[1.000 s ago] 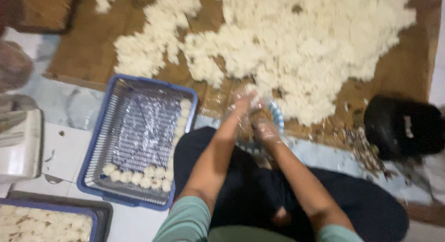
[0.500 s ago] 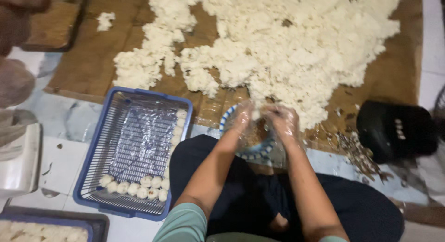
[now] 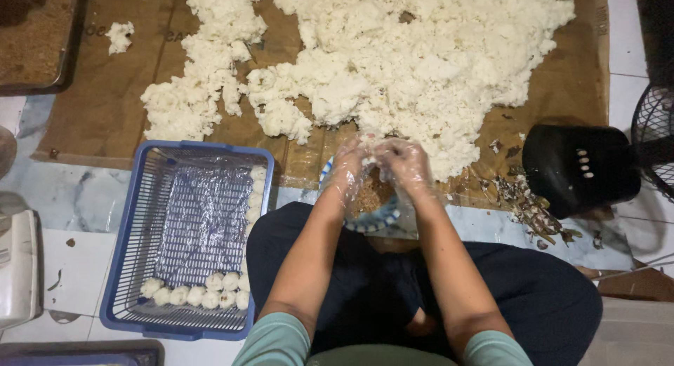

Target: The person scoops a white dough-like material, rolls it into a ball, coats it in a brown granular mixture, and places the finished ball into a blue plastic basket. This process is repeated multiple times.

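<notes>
So far only one row and a short column of rice balls (image 3: 200, 294) lie in the basket (image 3: 126, 268). Both gloved hands, left hand (image 3: 347, 171) and right hand (image 3: 407, 166), cup a lump of rice over the bowl (image 3: 375, 218). Most of the rice heap (image 3: 421, 64) remains unshaped.

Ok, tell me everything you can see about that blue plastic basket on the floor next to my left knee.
The blue plastic basket is rectangular with slotted mesh walls and a solid rim, lined with a crinkled clear plastic sheet. It sits flat on the pale tiled floor, its far edge against the brown cardboard sheet. Small white rice balls form a row along its near end and continue up the wall nearest the knee. Neither hand touches it.
</notes>
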A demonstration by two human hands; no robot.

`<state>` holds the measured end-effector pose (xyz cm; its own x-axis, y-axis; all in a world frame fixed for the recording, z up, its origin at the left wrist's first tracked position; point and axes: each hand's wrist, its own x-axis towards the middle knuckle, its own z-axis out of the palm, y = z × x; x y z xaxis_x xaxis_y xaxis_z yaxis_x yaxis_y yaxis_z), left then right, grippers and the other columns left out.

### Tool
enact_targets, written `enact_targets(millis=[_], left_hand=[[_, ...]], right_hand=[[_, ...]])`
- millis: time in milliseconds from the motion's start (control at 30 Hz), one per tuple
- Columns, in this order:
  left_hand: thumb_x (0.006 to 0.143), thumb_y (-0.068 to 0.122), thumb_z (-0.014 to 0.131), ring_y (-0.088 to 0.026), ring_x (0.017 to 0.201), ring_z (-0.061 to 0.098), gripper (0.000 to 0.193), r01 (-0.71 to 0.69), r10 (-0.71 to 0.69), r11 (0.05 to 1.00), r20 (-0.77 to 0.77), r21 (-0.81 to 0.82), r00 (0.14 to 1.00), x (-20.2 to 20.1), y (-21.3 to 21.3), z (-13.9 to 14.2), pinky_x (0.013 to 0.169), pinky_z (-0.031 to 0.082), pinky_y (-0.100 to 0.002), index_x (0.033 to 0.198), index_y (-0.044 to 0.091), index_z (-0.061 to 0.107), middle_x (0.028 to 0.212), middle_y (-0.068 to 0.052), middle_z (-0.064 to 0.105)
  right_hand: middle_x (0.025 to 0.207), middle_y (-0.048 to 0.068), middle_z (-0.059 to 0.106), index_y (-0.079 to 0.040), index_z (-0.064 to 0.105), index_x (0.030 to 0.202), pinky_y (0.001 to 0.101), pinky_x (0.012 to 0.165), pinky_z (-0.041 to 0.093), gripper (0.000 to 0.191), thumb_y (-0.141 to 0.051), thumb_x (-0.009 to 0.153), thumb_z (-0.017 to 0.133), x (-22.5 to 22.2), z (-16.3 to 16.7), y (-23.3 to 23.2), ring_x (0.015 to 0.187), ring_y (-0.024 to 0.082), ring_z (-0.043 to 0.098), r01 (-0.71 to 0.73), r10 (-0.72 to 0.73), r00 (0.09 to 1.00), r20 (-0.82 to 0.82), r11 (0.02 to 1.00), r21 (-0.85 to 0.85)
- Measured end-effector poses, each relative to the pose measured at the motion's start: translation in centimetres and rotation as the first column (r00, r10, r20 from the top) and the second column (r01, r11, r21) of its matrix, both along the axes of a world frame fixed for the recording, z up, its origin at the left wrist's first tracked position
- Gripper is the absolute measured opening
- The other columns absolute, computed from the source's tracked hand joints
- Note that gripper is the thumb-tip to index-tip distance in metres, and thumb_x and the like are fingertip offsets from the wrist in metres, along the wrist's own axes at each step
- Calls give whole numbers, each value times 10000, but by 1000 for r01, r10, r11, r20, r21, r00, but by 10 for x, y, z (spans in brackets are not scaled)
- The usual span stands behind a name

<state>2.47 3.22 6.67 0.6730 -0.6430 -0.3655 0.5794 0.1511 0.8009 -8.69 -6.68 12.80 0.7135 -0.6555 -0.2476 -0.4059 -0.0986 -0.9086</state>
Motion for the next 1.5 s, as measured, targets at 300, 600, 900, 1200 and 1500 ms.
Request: enact_targets(millis=[300,600,900,1200,1500], left_hand=[[1036,637,411,-295,1171,627,658,-38,8,981,-156,-192,988,-3,-1,-2,1036,485,-476,1271,60,622,1255,-127,667],[882,227,646,-206,1058,612,379,-4,2,1000,111,14,994,-3,7,1,820,504,-362,1237,120,723,1202,-116,687],[935,517,574,-284,1153,614,622,-93,68,991,-243,-93,968,-4,6,5,949,493,-446,1355,63,631,1277,-120,668],[936,649,433,-231,1298,456,731,-3,13,999,-214,46,977,-9,-5,0,1096,336,-494,1416,128,614,1481,-93,516],[1030,611,384,-205,1314,478,666,-90,97,995,-206,41,974,-14,8,26,1150,289,-450,1464,127,530,1463,-55,513]], right_hand=[[953,112,737,-43,725,1080,317,714,577,345,-276,841,809,-18,24,23,781,189,688,53,-17,995,103,933,-356],[993,191,745,-104,762,1097,439,818,543,225,-223,932,666,-8,-14,22,894,331,710,-205,51,933,-355,888,-412],[976,231,731,-80,791,943,518,780,550,205,-150,760,731,9,-116,26,887,423,702,-573,374,817,-440,618,-539],[839,167,742,-38,750,938,442,723,572,111,-117,917,676,-16,-5,22,782,335,709,66,-40,993,111,968,-244],[1043,108,632,-33,752,1010,305,716,536,113,-54,903,725,11,2,30,873,195,619,140,7,923,384,925,-354]])
